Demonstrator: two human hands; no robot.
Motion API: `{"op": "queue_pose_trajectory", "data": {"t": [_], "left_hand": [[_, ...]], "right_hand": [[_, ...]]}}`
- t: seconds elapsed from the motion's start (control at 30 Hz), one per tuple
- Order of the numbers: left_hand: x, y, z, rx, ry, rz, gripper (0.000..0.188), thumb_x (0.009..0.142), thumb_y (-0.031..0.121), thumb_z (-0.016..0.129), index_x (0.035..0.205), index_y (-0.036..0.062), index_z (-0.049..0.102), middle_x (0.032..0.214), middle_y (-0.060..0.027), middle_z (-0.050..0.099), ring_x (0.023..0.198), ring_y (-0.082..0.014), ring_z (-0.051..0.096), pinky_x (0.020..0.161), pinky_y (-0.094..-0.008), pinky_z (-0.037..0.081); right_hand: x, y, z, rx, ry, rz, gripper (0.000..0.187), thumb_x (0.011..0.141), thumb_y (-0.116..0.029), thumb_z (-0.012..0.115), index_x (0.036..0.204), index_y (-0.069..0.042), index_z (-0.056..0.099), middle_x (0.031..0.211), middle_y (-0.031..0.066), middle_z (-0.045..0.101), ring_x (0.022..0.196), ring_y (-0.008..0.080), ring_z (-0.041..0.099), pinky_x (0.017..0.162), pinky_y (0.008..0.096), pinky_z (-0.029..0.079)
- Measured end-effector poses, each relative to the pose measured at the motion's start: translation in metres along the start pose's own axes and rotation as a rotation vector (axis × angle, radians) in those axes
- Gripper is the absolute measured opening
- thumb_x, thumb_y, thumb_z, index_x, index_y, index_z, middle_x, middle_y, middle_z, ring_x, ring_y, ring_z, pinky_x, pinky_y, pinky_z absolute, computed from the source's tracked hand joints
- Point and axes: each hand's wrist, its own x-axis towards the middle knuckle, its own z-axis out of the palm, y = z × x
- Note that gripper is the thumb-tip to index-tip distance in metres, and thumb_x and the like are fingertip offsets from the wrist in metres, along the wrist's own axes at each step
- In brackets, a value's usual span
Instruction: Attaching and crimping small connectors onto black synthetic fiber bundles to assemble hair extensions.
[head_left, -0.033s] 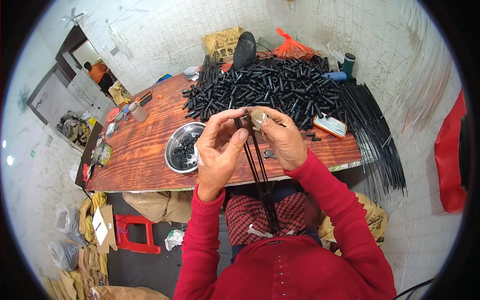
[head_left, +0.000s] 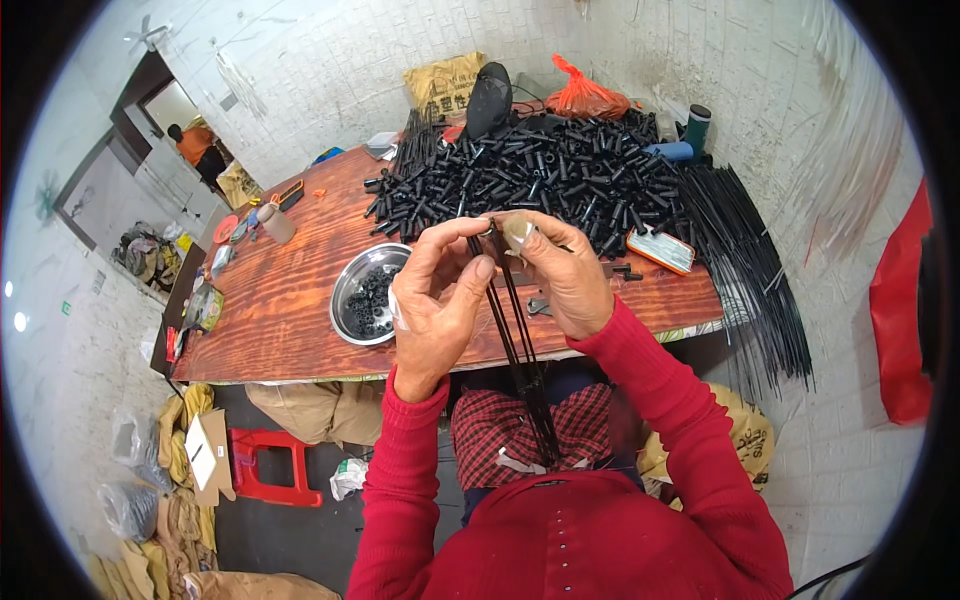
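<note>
Thin black rods (head_left: 521, 365) stand in front of my chest, their lower ends on the checked cloth (head_left: 480, 440) in my lap. My left hand (head_left: 436, 315) is closed around their upper part, thumb and fingers pressed near the top. Close by, my right hand (head_left: 568, 280) pinches at the top ends, with pale wrapping on a fingertip; what sits in this pinch is mostly hidden. A metal bowl (head_left: 338, 318) of small black rings lies left of my hands. Behind them is a large heap of short black tubes (head_left: 540, 180).
Long black rods (head_left: 750, 270) overhang the table's right end. An orange-rimmed tray (head_left: 662, 252) and a dark green flask (head_left: 696, 128) are nearby. A beige bottle (head_left: 277, 224) stands at left on the wooden table (head_left: 270, 320). A red stool (head_left: 290, 495) is on the floor; another person (head_left: 200, 150) is far left.
</note>
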Motion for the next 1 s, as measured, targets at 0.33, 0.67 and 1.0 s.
{"op": "queue_pose_trajectory", "data": {"t": [0.33,0.67,1.0], "left_hand": [[0.003,-0.002,-0.006,-0.192,-0.134,-0.053,0.028,0.090,0.001,0.067,0.118,0.0000,0.059,0.099,-0.0023,0.062,0.085,-0.0079,0.057,0.077,-0.0225,0.047],[-0.001,-0.001,-0.011,-0.227,-0.074,-0.082,0.025,0.089,0.005,0.070,0.113,0.0014,0.061,0.100,-0.0039,0.064,0.087,-0.0103,0.060,0.079,-0.0258,0.049],[0.001,0.003,0.000,-0.208,0.049,-0.074,0.017,0.092,0.012,0.069,0.105,0.0032,0.061,0.097,-0.0036,0.063,0.083,-0.0108,0.060,0.075,-0.0240,0.049]], "right_hand": [[0.024,-0.014,-0.009,-0.037,-0.193,0.017,0.032,0.097,-0.033,0.060,0.104,-0.002,0.064,0.078,-0.0033,0.056,0.067,0.0037,0.046,0.059,0.0203,0.039],[0.025,-0.036,-0.021,-0.190,-0.280,0.234,0.035,0.094,-0.034,0.064,0.099,0.000,0.068,0.082,0.0030,0.065,0.070,0.0102,0.060,0.064,0.0239,0.050],[0.017,-0.040,-0.011,-0.228,-0.302,0.223,0.017,0.084,-0.017,0.075,0.088,-0.003,0.068,0.085,-0.0024,0.064,0.080,0.0054,0.056,0.074,0.0227,0.047]]}}
